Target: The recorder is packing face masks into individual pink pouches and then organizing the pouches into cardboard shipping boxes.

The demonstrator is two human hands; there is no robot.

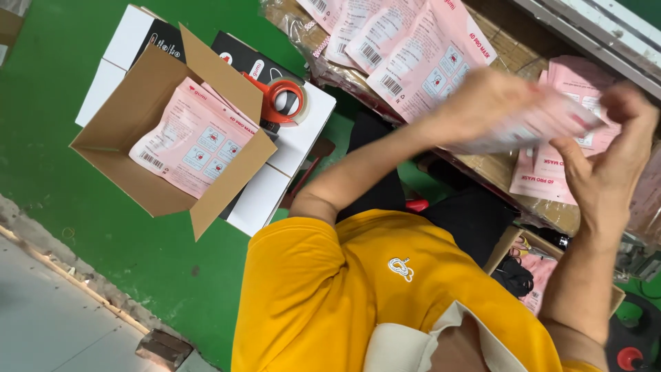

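Both hands are raised over a brown carton top and hold a motion-blurred stack of pink flat packets [558, 118] between them. My left hand [485, 103] grips the stack's left end. The right end rests against the thumb and curled fingers of my right hand [609, 162]. More pink packets [540, 180] lie on the carton just under the hands. At the left, an open cardboard box [124, 148] stands with pink packets [193, 138] lying inside it.
A red tape dispenser [282, 100] sits on white and black flat boxes [303, 131] beside the open box. A fanned pile of pink packets [406, 48] lies at the top on wrapped bundles. The floor [48, 83] is green, and my yellow shirt [358, 296] fills the bottom.
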